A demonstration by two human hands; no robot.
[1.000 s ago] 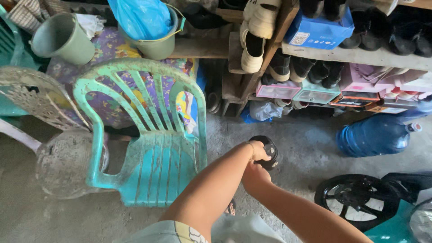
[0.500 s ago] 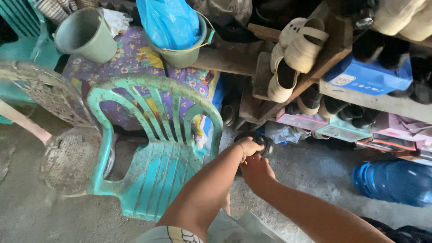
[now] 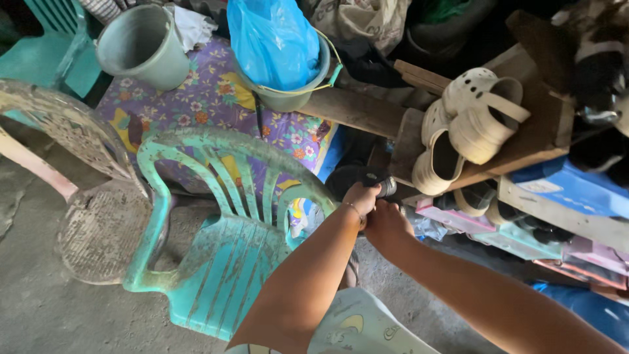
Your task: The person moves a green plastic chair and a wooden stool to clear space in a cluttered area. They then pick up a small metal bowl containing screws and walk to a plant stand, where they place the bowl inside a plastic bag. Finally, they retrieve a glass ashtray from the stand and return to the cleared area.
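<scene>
Carefully: keep left hand (image 3: 361,196) and right hand (image 3: 385,225) clasped around the small black object (image 3: 379,184), steady beside the white clogs (image 3: 468,131).

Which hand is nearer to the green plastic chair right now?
The left hand, just past the top right corner of the green plastic chair. The right hand is beside the left one, on the side away from the chair.

At the right edge of the frame, a blue cardboard box (image 3: 576,187) lies on a wooden shelf, with a small white label (image 3: 536,186) on its near face. Below it, right of centre, flat pink and pale teal boxes (image 3: 517,239) are stacked on the lower shelf.
</scene>
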